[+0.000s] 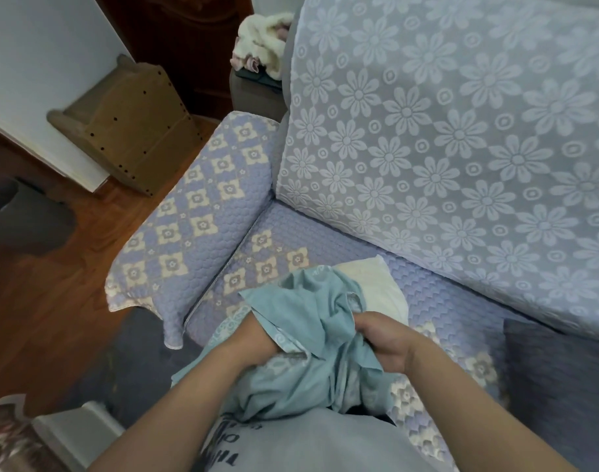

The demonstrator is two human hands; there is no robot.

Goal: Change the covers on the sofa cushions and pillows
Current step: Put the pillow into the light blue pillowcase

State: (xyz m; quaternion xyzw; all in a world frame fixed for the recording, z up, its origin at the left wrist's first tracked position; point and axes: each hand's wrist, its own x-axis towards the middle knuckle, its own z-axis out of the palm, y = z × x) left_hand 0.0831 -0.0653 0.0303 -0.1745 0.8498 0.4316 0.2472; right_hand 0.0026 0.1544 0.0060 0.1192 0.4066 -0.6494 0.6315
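**Two hands bunch a teal cover over a bare pillow**

Most of the view is the sofa [325, 253], dressed in quilted lilac fabric with cream flower squares, and its large back cushion [461, 131] in pale blue daisy lace. Off the padded armrest [196, 216] lie a wooden floor and a small brown shelf unit [134, 124] leaning at the wall.

On the seat, just in front of the person, rests a cream pillow [376, 287] with one corner and part of its face showing. Draped over its near side is the teal cover [311, 301], crumpled into loose folds, its patterned face showing at the hem.

Left hand [257, 338] has its fingers buried in the cloth, so their curl cannot be told for certain, though it looks to be holding the hem. Right hand [383, 338] is clenched round a gathered bunch of the fabric.

By my judgement the cover is light, limp and easily snagged; it has no shape of its own. Best hold is at the opening's edge, one hand each side, stretching the mouth wide. The pillow looks soft and squashable, so a corner should compress to enter.
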